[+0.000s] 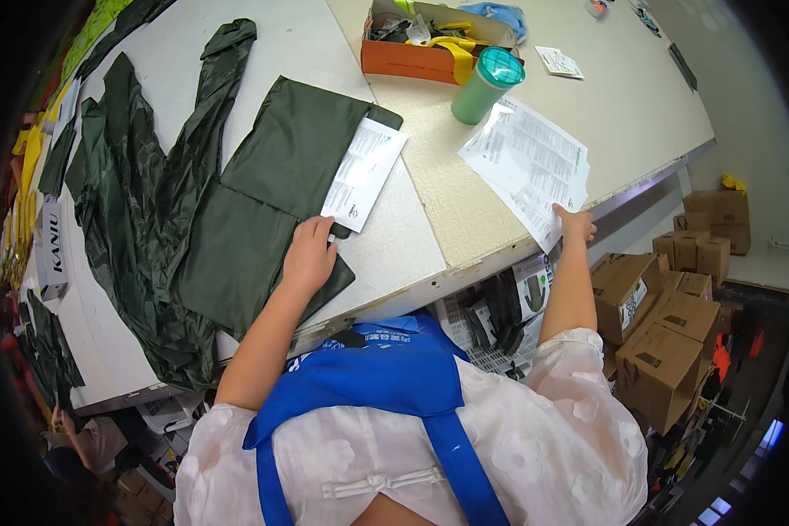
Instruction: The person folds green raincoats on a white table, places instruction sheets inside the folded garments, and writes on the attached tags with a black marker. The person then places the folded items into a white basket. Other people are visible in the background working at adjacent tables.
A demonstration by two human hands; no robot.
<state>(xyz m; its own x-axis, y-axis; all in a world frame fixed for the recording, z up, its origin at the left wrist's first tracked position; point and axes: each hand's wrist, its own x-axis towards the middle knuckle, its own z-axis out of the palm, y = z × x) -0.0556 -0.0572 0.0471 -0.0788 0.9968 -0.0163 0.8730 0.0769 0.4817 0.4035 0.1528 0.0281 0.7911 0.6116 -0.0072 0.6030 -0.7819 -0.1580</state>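
A dark green folded garment (228,237) lies on the table, its upper part like a flat pouch. A white printed sheet (366,171) sticks out from the pouch's right side. My left hand (309,256) is at the sheet's lower corner, its fingers closed on the fabric edge; what lies beneath them is partly hidden. At the table's front edge, my right hand (577,225) pinches the near corner of a fanned stack of printed papers (528,158). A second crumpled dark green garment (131,175) spreads out on the left.
Behind the papers stand a green lidded bottle (486,86) and an orange box (403,58) of yellow and black items. Small white cards (558,62) lie beyond. Cardboard boxes (662,342) are stacked below the table's right side. Another person's hand (61,422) shows at lower left.
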